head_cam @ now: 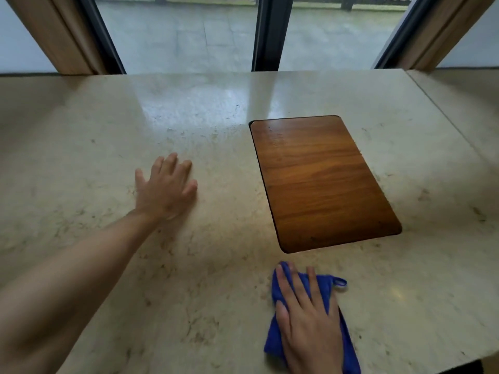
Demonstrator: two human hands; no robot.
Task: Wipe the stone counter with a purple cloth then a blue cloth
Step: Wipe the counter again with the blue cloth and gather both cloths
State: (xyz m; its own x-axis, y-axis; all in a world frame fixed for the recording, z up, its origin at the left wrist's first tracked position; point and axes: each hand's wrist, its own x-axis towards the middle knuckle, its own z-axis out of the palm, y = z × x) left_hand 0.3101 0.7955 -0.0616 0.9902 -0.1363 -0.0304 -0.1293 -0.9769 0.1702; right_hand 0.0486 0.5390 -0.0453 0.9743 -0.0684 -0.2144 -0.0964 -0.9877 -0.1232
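Right hand (310, 317) flat, fingers spread, pressing blue cloth (333, 290) near the wooden inset panel (321, 182); left hand (166, 188) open, empty, bracing stone counter (81, 147); advise even, overlapping strokes.

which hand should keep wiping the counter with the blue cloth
The right hand. It already lies flat on the blue cloth, pressing it to the stone counter near the front edge. The left hand rests bare and open on the stone, well away from the cloth.
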